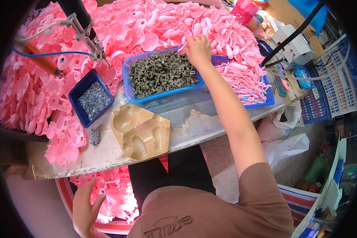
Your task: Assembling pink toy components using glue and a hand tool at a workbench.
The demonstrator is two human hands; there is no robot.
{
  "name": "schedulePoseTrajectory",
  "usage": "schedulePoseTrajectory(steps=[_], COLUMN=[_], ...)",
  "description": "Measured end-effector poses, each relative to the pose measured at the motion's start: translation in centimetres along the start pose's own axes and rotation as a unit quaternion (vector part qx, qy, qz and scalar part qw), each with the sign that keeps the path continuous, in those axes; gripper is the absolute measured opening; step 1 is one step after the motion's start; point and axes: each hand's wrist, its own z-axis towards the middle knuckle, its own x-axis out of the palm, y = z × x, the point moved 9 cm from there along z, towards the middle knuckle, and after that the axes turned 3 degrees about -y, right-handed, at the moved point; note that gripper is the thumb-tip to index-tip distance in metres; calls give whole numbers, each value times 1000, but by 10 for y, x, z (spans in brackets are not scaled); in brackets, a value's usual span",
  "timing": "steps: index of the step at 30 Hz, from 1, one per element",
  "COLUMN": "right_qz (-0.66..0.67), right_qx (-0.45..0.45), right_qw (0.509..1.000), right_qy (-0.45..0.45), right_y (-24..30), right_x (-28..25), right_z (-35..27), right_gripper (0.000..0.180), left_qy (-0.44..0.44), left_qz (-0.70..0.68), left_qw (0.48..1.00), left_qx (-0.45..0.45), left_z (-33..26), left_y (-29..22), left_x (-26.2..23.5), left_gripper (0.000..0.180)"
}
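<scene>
My right hand (pixel 198 49) reaches over the far edge of the blue bin of small dark grey-green clips (pixel 162 73). Its fingers are closed on a pale pink plastic piece (pixel 182 48), mostly covered by the fingers. Just beyond it lies a heap of pink moulded limb parts (pixel 202 23). Low at the left, my left hand (pixel 85 208) hangs below the table edge, thumb and fingers apart, holding nothing. Beside it is a striped bag of pink parts (pixel 119 194). A tan moulded fixture (pixel 141 131) with shaped hollows rests at the table's front edge.
A navy tray (pixel 89 99) of small screws stands left of the clips, with a loose screw pile (pixel 95 137) nearby. At the right, a blue bin holds thin pink strips (pixel 242 83). A hanging screwdriver (pixel 95 47) points down over the left side. White plastic bags (pixel 285 148) sit lower right.
</scene>
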Motion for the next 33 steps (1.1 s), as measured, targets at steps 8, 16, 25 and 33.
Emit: schedulePoseTrajectory(steps=[8,16,25,33], right_qz=[467,665,28,-1], right_qx=[36,116,139,14], right_qw=[861,534,988,991], right_qy=[198,509,-57,-136], right_y=[81,130,-140,-156], right_x=[-83,-113,-70,-59], right_z=[-32,-129,-26,10], right_gripper=[40,40,36,46], left_qy=[-137,-221,-169,-201], left_qz=[-75,-83,-186,-54], left_qw=[959,879,920,917], left_qx=[238,413,299,341], left_z=[91,102,90,83], left_y=[-111,-158,-144,-146], left_x=[33,63,75,90], left_gripper=[47,44,38,36])
